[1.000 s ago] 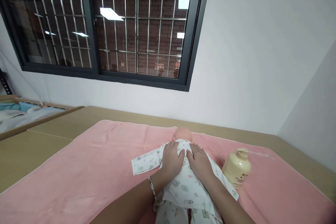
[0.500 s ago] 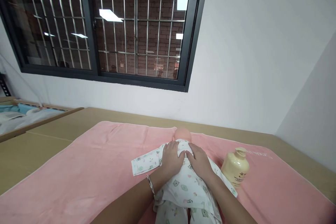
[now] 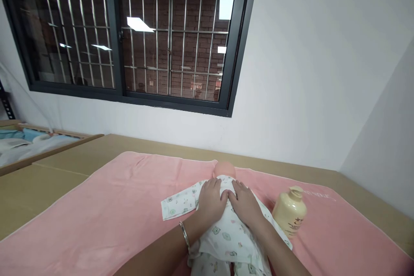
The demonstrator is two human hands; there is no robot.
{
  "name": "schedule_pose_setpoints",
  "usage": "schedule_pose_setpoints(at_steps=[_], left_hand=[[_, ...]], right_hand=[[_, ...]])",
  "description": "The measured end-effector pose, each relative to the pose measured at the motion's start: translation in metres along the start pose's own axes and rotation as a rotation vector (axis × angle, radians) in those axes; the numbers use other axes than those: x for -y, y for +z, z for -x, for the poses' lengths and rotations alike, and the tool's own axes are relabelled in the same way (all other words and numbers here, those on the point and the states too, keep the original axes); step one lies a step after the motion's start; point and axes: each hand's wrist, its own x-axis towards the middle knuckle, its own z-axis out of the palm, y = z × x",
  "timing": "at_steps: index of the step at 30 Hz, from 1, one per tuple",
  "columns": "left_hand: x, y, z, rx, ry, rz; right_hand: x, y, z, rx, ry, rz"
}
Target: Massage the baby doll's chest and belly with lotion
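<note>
A baby doll [image 3: 225, 168] in a white printed romper [image 3: 226, 237] lies on a pink towel [image 3: 106, 207], its head pointing away from me. My left hand [image 3: 211, 200] rests flat on the doll's chest, a bangle on its wrist. My right hand [image 3: 245, 203] lies flat beside it on the chest, fingers together. Both palms press on the cloth without gripping it. One romper sleeve [image 3: 177, 202] sticks out to the left.
A cream pump bottle [image 3: 289, 212] stands on the towel just right of the doll. The towel covers a cardboard-coloured table [image 3: 48, 172] set against a white wall under a barred window. A wooden-framed cot [image 3: 32, 144] with bedding sits at far left.
Both hands have shifted slightly closer together on the doll's chest; the camera tilted a little, so the scene sits slightly lower in the frame.
</note>
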Motion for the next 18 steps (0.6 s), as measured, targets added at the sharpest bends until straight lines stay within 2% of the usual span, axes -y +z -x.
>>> schedule_pose_setpoints(at_steps=[4,9,15,18], left_hand=[[0.002,0.001,-0.002,0.01,0.005,0.03],[0.0,0.0,0.006,-0.045,-0.019,-0.001],[0.003,0.003,0.002,0.004,-0.055,0.016],[0.004,0.005,0.003,-0.015,-0.028,0.026]], right_hand=[[-0.004,0.0,-0.003,0.022,-0.042,-0.037],[0.014,-0.006,0.007,-0.009,0.085,0.074],[-0.003,0.002,-0.002,0.01,0.021,-0.019],[0.0,0.001,0.001,-0.003,0.004,0.017]])
